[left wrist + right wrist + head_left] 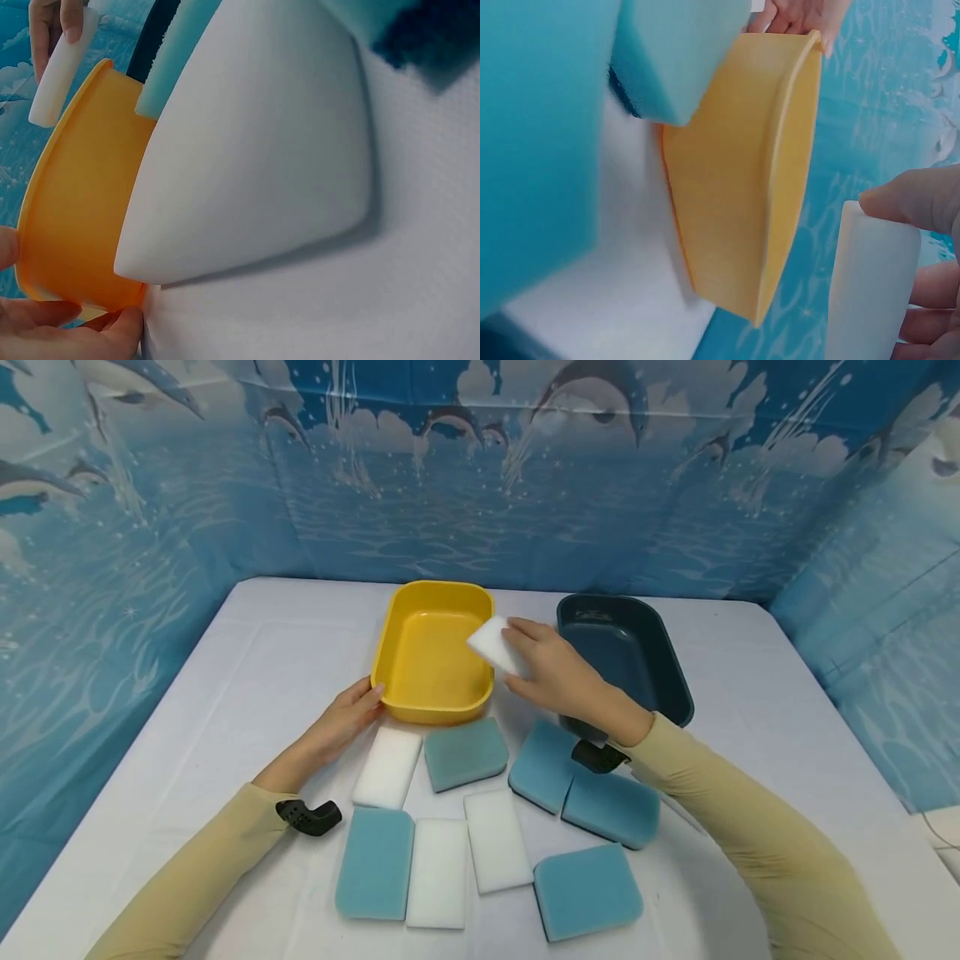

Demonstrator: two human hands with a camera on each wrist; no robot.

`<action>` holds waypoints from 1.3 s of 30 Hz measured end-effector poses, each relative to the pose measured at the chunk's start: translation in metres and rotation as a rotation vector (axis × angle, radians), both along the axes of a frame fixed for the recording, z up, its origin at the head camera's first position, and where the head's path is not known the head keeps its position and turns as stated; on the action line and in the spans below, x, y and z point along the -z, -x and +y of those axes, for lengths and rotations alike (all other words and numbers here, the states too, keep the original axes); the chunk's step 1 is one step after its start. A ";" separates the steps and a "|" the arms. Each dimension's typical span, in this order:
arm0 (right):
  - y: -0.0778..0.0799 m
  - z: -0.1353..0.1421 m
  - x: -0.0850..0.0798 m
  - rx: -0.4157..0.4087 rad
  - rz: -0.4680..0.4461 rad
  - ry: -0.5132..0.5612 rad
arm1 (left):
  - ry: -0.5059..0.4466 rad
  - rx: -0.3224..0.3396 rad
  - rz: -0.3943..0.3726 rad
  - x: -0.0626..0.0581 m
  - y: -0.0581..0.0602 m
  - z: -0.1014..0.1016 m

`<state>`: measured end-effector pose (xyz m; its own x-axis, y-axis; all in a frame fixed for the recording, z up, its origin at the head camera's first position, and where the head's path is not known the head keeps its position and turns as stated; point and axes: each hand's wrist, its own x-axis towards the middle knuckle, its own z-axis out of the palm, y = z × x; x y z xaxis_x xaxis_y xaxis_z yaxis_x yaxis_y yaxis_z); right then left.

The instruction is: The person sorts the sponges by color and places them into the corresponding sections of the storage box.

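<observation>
Sleeves: a tan left sleeve (202, 877) and right sleeve (757, 835), each with a black wrist camera at the cuff.
Near row: left to right on the white-covered surface (292, 643), a left blue sponge (375, 864), an upright-set white block (437, 873), a slanted white block (498, 841) and a right blue sponge (588, 892).
Second row: an upper white block (387, 767) near the left hand, a grey-blue sponge (465, 753) and, to the right, paired blue sponges (611, 808) set edge to edge below the right wrist.
Left hand (341, 722): fingers gripping the yellow bin at its near left corner.
Right hand (555, 668): fingers holding one block in a pinch, thumb opposite.
Held white block (495, 643): raised, tilted, overlapping the bin's right rim in the head view; a gap from the bin shows in the right wrist view.
Yellow bin (435, 652): beyond the second row, left of the dark blue bin.
Dark blue bin (618, 647): partly hidden by the right forearm.
Backdrop (480, 510): blue sea-print cloth with dolphins.
</observation>
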<state>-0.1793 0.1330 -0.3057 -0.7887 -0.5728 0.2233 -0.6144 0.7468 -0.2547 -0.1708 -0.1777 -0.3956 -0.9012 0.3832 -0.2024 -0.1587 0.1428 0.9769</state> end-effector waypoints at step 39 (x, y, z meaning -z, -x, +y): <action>0.062 -0.071 0.029 -0.007 -0.227 -0.109 | -0.002 -0.015 -0.022 0.001 0.001 0.001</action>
